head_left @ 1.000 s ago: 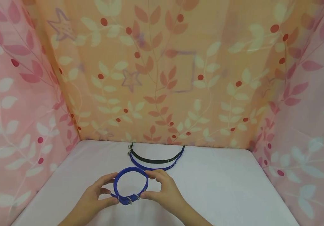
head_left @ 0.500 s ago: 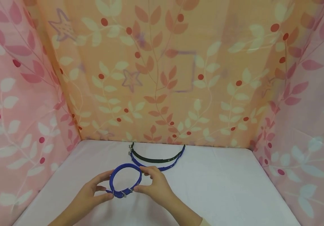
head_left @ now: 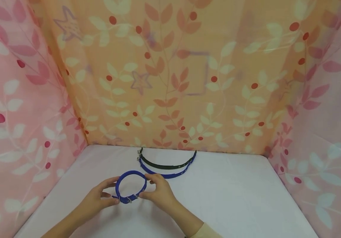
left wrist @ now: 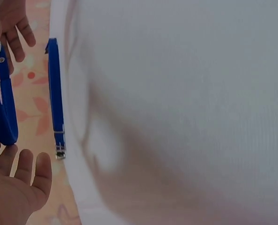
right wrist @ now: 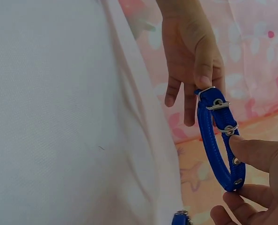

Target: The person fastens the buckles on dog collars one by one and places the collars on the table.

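Note:
A blue buckled collar [head_left: 133,172] forms a closed loop above the white table in the head view. My left hand [head_left: 96,196] pinches its left side between thumb and fingers, near the loose strap tip. On the opposite side, my right hand [head_left: 160,191] grips the band with the thumb beside the buckle. The right wrist view shows the collar's silver buckle [right wrist: 218,106], a D-ring and metal eyelets along the strap. Beyond the hands, a second blue collar [head_left: 170,176] lies unfastened in a curve, alongside a dark green-black collar [head_left: 161,167].
The white-covered table [head_left: 233,198] reaches back to an orange leaf-patterned curtain [head_left: 164,82]. Pink patterned curtains stand at the left [head_left: 18,125] and right [head_left: 331,125]. Both lying collars are at the table's far edge, buckles toward the left.
Both hands have shifted left and slightly away from the person, carrying the looped collar. Their hold on it looks the same. The head view has tilted slightly.

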The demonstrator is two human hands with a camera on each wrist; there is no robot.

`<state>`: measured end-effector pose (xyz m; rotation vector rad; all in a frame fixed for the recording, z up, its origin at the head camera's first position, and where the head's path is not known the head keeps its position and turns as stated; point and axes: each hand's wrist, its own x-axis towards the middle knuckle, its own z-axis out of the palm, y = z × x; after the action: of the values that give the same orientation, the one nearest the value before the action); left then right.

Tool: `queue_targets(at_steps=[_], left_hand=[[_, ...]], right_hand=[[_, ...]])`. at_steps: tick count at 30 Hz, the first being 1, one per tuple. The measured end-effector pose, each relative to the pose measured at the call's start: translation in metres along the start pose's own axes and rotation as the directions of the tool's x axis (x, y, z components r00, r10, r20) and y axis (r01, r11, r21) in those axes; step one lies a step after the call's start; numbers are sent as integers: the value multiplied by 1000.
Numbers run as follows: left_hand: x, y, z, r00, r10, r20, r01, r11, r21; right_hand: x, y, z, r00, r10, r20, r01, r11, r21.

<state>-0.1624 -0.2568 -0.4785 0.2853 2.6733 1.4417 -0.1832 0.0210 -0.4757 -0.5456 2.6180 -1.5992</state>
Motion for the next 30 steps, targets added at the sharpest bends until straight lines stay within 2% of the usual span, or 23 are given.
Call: queue_targets(at_steps=[3,6,11,18,25,30], left_hand=[[6,-3,-4,998,-52,28,52,999,-14],[10,-8,-9,996,-61,60,63,997,-31],[19,-19,-12,996,-16,90,18,1000,-21],[27,-33,-14,997,-30,71,27,999,30],[34,-43,-15,995,29,94,-34,998,58],[39,-48,-15,993,18,112,-26,997,71]], right_hand=[[6,3,7,1000,7,-10,-7,1000,-16],[12,6,13,1000,20,-12,-20,999,-46],[18,10,20,999,47,-17,-48,996,-73],[27,21,33,999,44,-16,-45,996,-83],[31,30,42,998,58,-17,-59,993,-106],[34,33,47,999,46,-22,-49,990,-135]])
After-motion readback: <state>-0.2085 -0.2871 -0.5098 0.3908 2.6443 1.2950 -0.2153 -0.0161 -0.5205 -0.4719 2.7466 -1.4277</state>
